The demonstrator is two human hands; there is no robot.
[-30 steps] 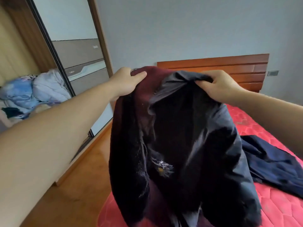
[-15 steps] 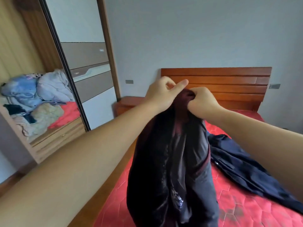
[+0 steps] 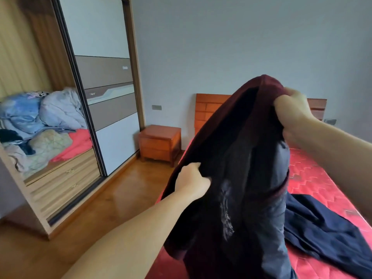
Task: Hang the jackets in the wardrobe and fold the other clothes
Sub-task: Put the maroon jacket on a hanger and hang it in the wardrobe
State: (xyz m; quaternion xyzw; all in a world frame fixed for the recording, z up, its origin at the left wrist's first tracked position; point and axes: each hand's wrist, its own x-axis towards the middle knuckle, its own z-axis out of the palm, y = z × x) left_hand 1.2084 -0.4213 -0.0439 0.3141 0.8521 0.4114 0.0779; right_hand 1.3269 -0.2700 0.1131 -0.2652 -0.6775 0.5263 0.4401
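While the jacket point(image 3: 237, 158) is held above the bed point(image 3: 314, 178), right grip point(image 3: 289, 111) clenched on its top and left grip point(image 3: 191, 180) on the edge below, the collar should be located before hanging.

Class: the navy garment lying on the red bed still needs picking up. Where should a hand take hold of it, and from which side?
Judging by its pose, take the navy garment at its near edge, from the person's right side. It lies spread and rumpled on the bed, so raised folds give fingers something to pinch. The maroon jacket hides its left part.
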